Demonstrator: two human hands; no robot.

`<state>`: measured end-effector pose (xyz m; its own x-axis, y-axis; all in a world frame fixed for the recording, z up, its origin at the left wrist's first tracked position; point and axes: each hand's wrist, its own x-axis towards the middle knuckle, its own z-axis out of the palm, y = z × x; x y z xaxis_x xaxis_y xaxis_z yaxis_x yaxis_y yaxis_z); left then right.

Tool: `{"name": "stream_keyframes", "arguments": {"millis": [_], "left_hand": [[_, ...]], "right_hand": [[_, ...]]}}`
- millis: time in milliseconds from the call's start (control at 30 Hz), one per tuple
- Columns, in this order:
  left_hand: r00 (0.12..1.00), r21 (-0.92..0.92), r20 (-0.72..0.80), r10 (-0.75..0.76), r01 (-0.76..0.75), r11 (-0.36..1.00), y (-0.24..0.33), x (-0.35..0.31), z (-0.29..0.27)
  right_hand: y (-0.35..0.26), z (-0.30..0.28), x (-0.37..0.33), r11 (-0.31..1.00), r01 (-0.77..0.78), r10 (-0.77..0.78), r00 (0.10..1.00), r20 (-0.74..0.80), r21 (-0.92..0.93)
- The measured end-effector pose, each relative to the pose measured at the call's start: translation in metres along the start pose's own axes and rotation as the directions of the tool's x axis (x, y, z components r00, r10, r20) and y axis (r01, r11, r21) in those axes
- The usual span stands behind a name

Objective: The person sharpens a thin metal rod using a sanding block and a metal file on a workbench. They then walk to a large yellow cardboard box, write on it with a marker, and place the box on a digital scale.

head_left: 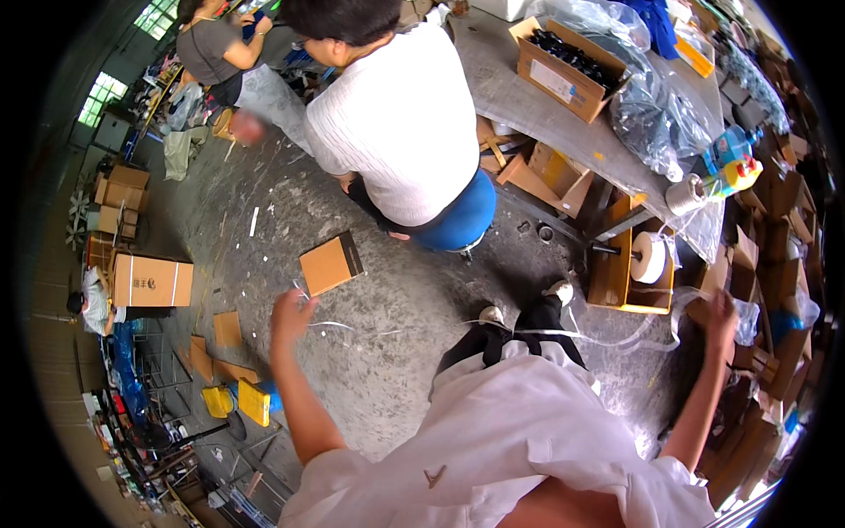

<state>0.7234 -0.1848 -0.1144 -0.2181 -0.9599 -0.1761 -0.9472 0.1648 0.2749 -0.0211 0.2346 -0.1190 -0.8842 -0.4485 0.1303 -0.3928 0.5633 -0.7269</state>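
A thin white plastic strap (607, 339) stretches across in front of my body, with slack loops toward the right. My left hand (292, 319) is out to the left, its fingers closed on the strap's left end. On the far right my raised right hand (722, 319) is closed too, and the strap runs up to its fingers; this hand is slightly blurred. Near the strap's right part, a white roll (649, 257) sits on a rod in a yellow wooden box (616, 286). A flat brown cardboard piece (330, 264) lies on the floor beyond my left hand.
A person in a white top (396, 123) sits on a blue stool (458, 216) ahead; another person (220, 53) works farther back. The grey table (493, 79) bears an open carton of black parts (572, 66) and bottles. Cardboard boxes (779, 264) crowd the right; a strapped carton (152, 280) stands left.
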Motion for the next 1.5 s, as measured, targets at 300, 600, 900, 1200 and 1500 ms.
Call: {"name": "stream_keyframes", "arguments": {"millis": [300,600,900,1200,1500], "left_hand": [[0.794,-0.991,0.081,0.602,-0.001,0.135,0.316,-0.071,0.057],[0.750,-0.946,0.290,0.594,0.320,0.058,0.308,-0.071,0.082],[0.820,-0.785,0.530,-0.218,0.377,-0.491,0.343,-0.099,0.199],[0.510,-0.532,0.791,-0.339,0.296,-0.794,0.416,-0.080,0.376],[0.511,-0.419,0.829,-0.227,0.300,-0.857,0.406,-0.035,0.548]], "right_hand": [[-0.274,0.178,-0.134,0.710,-0.151,-0.553,0.483,0.678,0.687],[-0.273,0.211,-0.122,0.831,-0.013,-0.530,0.287,0.798,0.557],[-0.133,0.329,-0.056,0.970,0.133,-0.230,0.232,0.945,0.203],[0.079,0.582,0.102,0.807,0.583,-0.317,0.288,0.903,0.097],[0.129,0.787,0.230,0.904,0.396,-0.064,0.495,0.867,-0.160]]}}
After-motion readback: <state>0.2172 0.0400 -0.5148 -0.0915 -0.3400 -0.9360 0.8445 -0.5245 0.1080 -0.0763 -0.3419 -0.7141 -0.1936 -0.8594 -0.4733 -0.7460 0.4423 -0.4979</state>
